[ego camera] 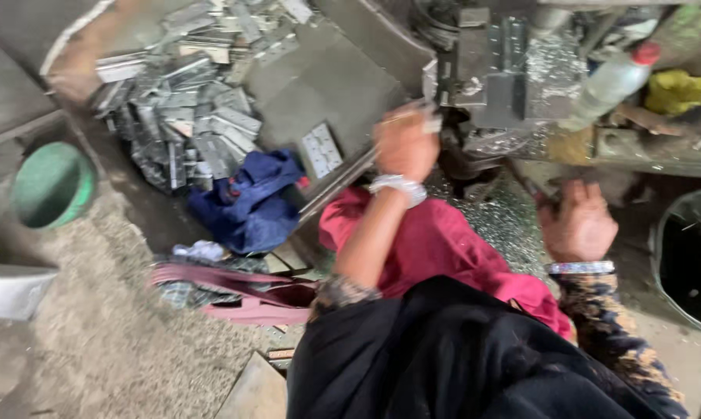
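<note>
Gritty concrete floor point(94, 341) strewn with metal shavings point(506, 221), dimly lit.

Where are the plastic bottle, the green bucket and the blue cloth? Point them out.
plastic bottle point(610, 84), head view, on its clear body below the red cap.
green bucket point(52, 186), head view, on its inner wall.
blue cloth point(249, 203), head view, on the middle of the crumpled heap.

Left hand point(404, 145) grip blurred (motion)

Grey metal plates point(183, 116) lie heaped beside a dark blue cloth point(249, 206) and a green basin point(52, 186). The lap cloth point(436, 240) is crimson; the clear bottle point(610, 84) has a red cap, beside a yellow rag point(676, 91).
</note>
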`<state>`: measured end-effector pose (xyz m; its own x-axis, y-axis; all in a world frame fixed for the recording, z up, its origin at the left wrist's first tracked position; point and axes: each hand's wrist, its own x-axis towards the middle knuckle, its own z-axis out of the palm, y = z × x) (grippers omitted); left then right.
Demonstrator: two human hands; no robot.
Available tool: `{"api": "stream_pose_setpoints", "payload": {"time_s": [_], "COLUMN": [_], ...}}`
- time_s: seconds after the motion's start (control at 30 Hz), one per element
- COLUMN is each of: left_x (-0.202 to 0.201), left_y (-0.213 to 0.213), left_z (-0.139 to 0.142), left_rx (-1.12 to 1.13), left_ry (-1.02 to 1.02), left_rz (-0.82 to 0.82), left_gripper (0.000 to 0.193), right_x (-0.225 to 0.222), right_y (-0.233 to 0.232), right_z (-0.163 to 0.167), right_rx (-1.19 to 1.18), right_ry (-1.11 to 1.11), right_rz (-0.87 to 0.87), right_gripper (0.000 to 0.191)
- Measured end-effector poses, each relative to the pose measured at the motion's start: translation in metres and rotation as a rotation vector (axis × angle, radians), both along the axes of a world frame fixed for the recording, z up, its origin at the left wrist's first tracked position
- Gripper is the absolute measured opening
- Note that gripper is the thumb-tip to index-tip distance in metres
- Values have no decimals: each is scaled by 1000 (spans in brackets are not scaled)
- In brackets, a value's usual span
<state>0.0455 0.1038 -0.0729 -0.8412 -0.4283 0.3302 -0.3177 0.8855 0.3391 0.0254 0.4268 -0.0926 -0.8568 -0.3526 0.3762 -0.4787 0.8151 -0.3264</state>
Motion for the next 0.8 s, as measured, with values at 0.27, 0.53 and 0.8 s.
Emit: {"api": "stream_pose_setpoints", "payload": {"time_s": [0.27, 0.53, 0.8], "left_x": [36, -60, -78], "left_y": [-139, -29, 123], "left_z": [-43, 17, 10], "left_rx": [-138, 355, -85], "left_ry": [-357, -17, 44], "left_rz": [542, -28, -65], "left_gripper": [34, 20, 38], "right_x": [-11, -21, -18], "right_y": [-29, -30, -19], "right_z": [57, 46, 58], "right_rx": [138, 418, 456], "right_ry": [101, -164, -315], "right_rz": [11, -120, 45], "right_gripper": [31, 48, 58]}}
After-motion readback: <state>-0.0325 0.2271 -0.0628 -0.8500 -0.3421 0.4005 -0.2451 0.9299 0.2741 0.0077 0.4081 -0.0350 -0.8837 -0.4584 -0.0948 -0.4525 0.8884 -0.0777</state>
